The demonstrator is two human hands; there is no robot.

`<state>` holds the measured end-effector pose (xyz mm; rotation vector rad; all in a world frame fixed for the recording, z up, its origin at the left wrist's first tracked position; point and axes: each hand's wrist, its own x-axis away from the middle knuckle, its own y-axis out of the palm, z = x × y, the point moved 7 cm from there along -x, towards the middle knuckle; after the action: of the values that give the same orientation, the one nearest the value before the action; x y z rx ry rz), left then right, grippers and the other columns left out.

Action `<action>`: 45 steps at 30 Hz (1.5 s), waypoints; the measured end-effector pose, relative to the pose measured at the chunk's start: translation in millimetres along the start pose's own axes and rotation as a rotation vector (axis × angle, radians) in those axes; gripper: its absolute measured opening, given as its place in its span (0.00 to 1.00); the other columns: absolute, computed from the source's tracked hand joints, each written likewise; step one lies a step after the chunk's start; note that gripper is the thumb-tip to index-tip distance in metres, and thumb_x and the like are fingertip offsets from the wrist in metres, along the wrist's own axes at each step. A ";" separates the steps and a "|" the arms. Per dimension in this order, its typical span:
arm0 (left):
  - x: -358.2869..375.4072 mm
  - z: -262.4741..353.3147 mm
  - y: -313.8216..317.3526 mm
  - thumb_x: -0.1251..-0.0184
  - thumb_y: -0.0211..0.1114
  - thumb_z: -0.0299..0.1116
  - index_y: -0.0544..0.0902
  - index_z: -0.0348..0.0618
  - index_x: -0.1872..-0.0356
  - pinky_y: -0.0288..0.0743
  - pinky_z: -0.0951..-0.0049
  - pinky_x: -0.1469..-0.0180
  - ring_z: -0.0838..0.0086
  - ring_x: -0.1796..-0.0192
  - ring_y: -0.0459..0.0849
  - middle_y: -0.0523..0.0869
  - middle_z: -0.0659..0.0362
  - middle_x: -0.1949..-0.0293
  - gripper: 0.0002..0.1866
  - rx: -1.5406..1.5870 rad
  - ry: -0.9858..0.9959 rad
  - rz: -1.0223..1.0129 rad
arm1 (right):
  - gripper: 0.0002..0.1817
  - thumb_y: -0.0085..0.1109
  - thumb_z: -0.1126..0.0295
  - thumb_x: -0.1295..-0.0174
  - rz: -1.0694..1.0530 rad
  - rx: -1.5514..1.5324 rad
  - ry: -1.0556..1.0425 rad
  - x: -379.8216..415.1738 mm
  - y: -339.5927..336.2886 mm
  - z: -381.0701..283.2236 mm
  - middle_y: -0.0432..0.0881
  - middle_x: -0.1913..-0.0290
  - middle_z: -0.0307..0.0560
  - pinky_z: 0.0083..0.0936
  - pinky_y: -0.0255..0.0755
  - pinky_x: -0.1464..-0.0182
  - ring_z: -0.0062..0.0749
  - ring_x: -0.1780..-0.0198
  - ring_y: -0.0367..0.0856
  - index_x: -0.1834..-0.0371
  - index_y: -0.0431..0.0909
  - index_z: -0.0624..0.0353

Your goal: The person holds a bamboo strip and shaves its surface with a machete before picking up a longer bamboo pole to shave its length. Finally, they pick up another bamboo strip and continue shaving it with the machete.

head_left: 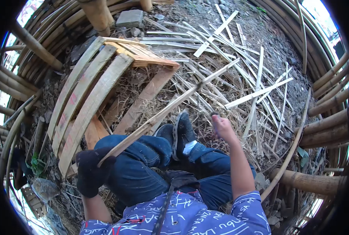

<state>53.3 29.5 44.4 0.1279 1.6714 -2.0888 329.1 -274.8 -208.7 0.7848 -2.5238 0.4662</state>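
Observation:
My left hand (94, 170), in a dark glove, is closed around the near end of a long split bamboo strip (158, 114). The strip slants up and away to the right across my left knee. In my bare right hand (223, 127) is the dark handle of a knife (206, 105). Its thin blade reaches up to the strip and overlaps it near the far end. Both my legs are bent on the ground, with the dark shoes (183, 133) just below the strip.
A slatted wooden crate (92, 98) lies tilted at the left. Pale split strips (256, 92) are scattered ahead and to the right, among curly shavings (143, 100). A grey block (129, 18) sits at the back. Bamboo poles (311, 182) surround the spot.

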 end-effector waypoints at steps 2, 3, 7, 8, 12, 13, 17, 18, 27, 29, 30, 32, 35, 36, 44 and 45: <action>-1.9 -6.7 8.7 0.52 0.76 0.37 0.87 0.52 0.65 0.69 0.65 0.62 0.63 0.70 0.81 0.85 0.59 0.73 0.12 0.093 -0.090 -0.144 | 0.28 0.46 0.41 0.32 0.001 -0.078 0.010 -6.9 -11.8 14.6 0.71 0.87 0.37 0.19 0.61 0.87 0.20 0.89 0.68 0.75 0.69 0.55; -4.0 -5.9 7.7 0.51 0.76 0.37 0.87 0.51 0.66 0.69 0.65 0.64 0.63 0.72 0.80 0.85 0.59 0.74 0.10 0.179 -0.070 -0.072 | 0.28 0.46 0.41 0.32 -0.021 -0.067 -0.006 -7.4 -3.1 8.3 0.71 0.87 0.37 0.19 0.61 0.87 0.20 0.89 0.68 0.75 0.69 0.55; -7.6 -1.7 6.0 0.50 0.75 0.35 0.88 0.50 0.67 0.70 0.64 0.68 0.63 0.75 0.81 0.84 0.58 0.77 0.09 0.202 -0.105 -0.096 | 0.26 0.45 0.45 0.29 0.210 0.067 -0.147 29.9 20.8 -18.7 0.71 0.87 0.38 0.19 0.60 0.87 0.20 0.90 0.68 0.74 0.69 0.56; -12.3 3.4 3.5 0.50 0.74 0.35 0.88 0.49 0.66 0.70 0.63 0.70 0.62 0.76 0.81 0.83 0.56 0.78 0.09 0.254 -0.086 -0.082 | 0.25 0.45 0.46 0.29 0.242 -0.015 -0.126 38.5 25.7 -23.8 0.71 0.87 0.38 0.19 0.60 0.87 0.20 0.90 0.68 0.74 0.69 0.56; -14.3 11.5 0.4 0.51 0.74 0.33 0.87 0.47 0.65 0.70 0.63 0.74 0.62 0.77 0.81 0.82 0.54 0.79 0.10 0.238 -0.007 -0.094 | 0.26 0.46 0.46 0.29 0.098 -0.045 -0.125 81.2 60.1 -50.6 0.71 0.87 0.38 0.18 0.60 0.86 0.19 0.88 0.69 0.74 0.71 0.58; -13.2 11.1 2.0 0.51 0.74 0.33 0.87 0.47 0.65 0.70 0.63 0.74 0.62 0.77 0.81 0.82 0.54 0.79 0.10 0.248 0.005 -0.099 | 0.27 0.49 0.46 0.30 0.053 -0.001 -0.162 89.8 68.7 -59.8 0.71 0.86 0.37 0.19 0.61 0.83 0.18 0.86 0.68 0.76 0.71 0.60; -8.9 12.6 0.7 0.52 0.74 0.32 0.87 0.47 0.64 0.71 0.63 0.73 0.61 0.77 0.81 0.82 0.54 0.79 0.12 0.195 0.084 -0.045 | 0.29 0.52 0.42 0.34 -0.015 0.199 -0.318 83.2 62.7 -62.0 0.72 0.86 0.36 0.19 0.62 0.82 0.17 0.85 0.69 0.79 0.72 0.58; -9.6 13.5 -0.9 0.52 0.74 0.32 0.87 0.47 0.63 0.71 0.63 0.73 0.60 0.77 0.81 0.82 0.54 0.79 0.13 0.166 0.102 -0.024 | 0.30 0.53 0.41 0.35 -0.045 0.175 -0.289 73.0 55.0 -54.6 0.72 0.86 0.35 0.20 0.62 0.82 0.18 0.85 0.70 0.80 0.72 0.58; -8.9 9.0 -0.2 0.51 0.74 0.34 0.87 0.48 0.64 0.70 0.62 0.72 0.60 0.76 0.80 0.82 0.55 0.78 0.12 0.181 0.050 -0.035 | 0.31 0.44 0.40 0.31 0.305 0.024 0.064 0.7 -44.6 4.4 0.71 0.87 0.40 0.19 0.63 0.87 0.22 0.89 0.70 0.79 0.68 0.57; -8.7 9.6 -0.7 0.51 0.74 0.34 0.87 0.49 0.64 0.70 0.62 0.71 0.61 0.76 0.80 0.82 0.56 0.78 0.11 0.144 0.028 -0.039 | 0.31 0.42 0.40 0.30 0.223 0.100 -0.009 20.3 -13.4 -12.0 0.71 0.87 0.39 0.19 0.62 0.88 0.22 0.89 0.70 0.78 0.68 0.57; -8.8 9.2 -0.6 0.50 0.74 0.35 0.87 0.49 0.64 0.69 0.63 0.69 0.61 0.75 0.80 0.82 0.56 0.78 0.11 0.104 0.012 -0.037 | 0.30 0.42 0.40 0.30 0.160 0.053 -0.048 33.1 8.6 -24.9 0.71 0.87 0.38 0.18 0.62 0.87 0.21 0.89 0.70 0.77 0.69 0.57; -8.8 7.6 1.0 0.50 0.74 0.35 0.87 0.49 0.65 0.69 0.63 0.68 0.61 0.74 0.80 0.82 0.57 0.79 0.10 0.097 -0.021 -0.054 | 0.29 0.48 0.41 0.32 0.052 -0.005 -0.112 46.2 44.6 -33.1 0.71 0.86 0.38 0.19 0.62 0.85 0.19 0.87 0.70 0.78 0.70 0.57; -1.7 0.5 5.5 0.49 0.74 0.36 0.87 0.49 0.64 0.68 0.62 0.66 0.60 0.74 0.79 0.81 0.57 0.78 0.10 0.060 -0.057 -0.058 | 0.30 0.49 0.39 0.33 0.050 -0.019 -0.220 27.8 53.1 -17.7 0.71 0.86 0.36 0.19 0.62 0.83 0.19 0.86 0.70 0.78 0.70 0.57; -1.4 -2.1 4.9 0.49 0.74 0.36 0.87 0.49 0.64 0.68 0.62 0.65 0.59 0.73 0.78 0.81 0.57 0.78 0.11 0.029 -0.069 -0.033 | 0.31 0.49 0.39 0.34 0.102 -0.004 -0.262 14.8 44.1 -12.2 0.71 0.86 0.36 0.20 0.63 0.82 0.19 0.85 0.71 0.78 0.70 0.57; -1.1 -5.1 4.7 0.49 0.74 0.35 0.86 0.48 0.63 0.69 0.61 0.62 0.59 0.68 0.79 0.83 0.56 0.72 0.12 0.040 -0.089 -0.090 | 0.31 0.49 0.41 0.33 0.161 -0.018 -0.084 24.7 30.8 -25.9 0.72 0.87 0.38 0.22 0.63 0.81 0.21 0.84 0.73 0.79 0.70 0.59; 0.3 -3.5 4.5 0.49 0.74 0.35 0.86 0.48 0.63 0.69 0.61 0.61 0.58 0.67 0.79 0.83 0.56 0.71 0.12 0.045 -0.075 -0.091 | 0.31 0.49 0.41 0.32 0.142 -0.004 -0.098 31.8 34.6 -29.8 0.72 0.87 0.38 0.23 0.64 0.81 0.21 0.84 0.73 0.79 0.71 0.59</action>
<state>54.1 32.0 39.4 -0.0129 1.6145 -2.1712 294.5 -248.9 -173.7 0.6441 -2.6830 0.4796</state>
